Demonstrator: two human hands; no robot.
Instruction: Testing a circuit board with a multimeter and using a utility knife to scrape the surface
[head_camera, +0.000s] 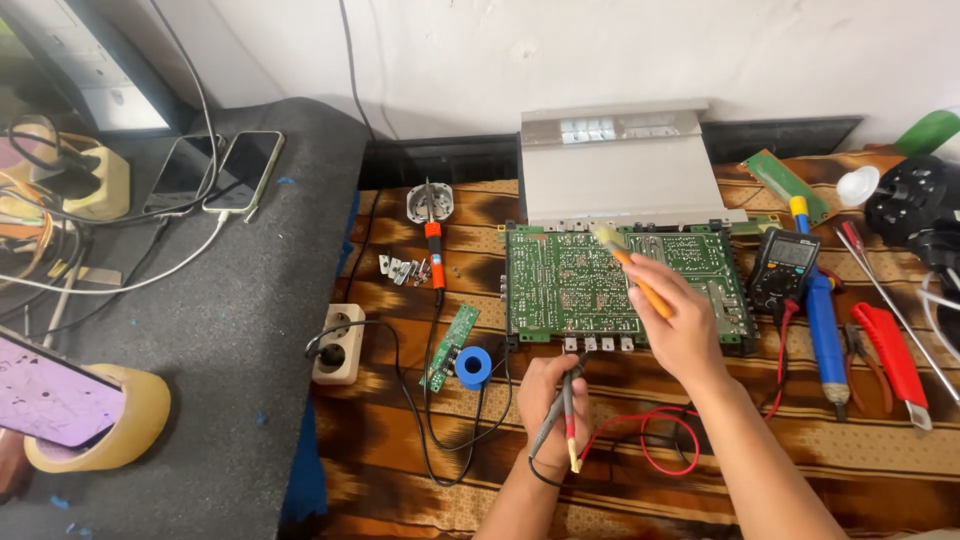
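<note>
A large green circuit board (570, 285) lies solder side up on a brown patterned cloth (400, 460), in front of a grey metal chassis (615, 170). My right hand (680, 320) grips an orange-handled brush (630, 265), its pale bristles touching the board's top edge. My left hand (550, 400), just below the board, holds two multimeter probes (565, 420), one red and one black, tips pointing toward me. Their red and black leads loop to a dark multimeter (785, 265) at the board's right.
An orange soldering iron (433, 245) rests left of the board, beside a small green board (450, 345), a blue solder spool (473, 367) and a power strip (338, 343). A blue desoldering pump (825, 330), screwdrivers and a red knife (895, 360) lie right. Phones (240, 170) sit on the dark surface left.
</note>
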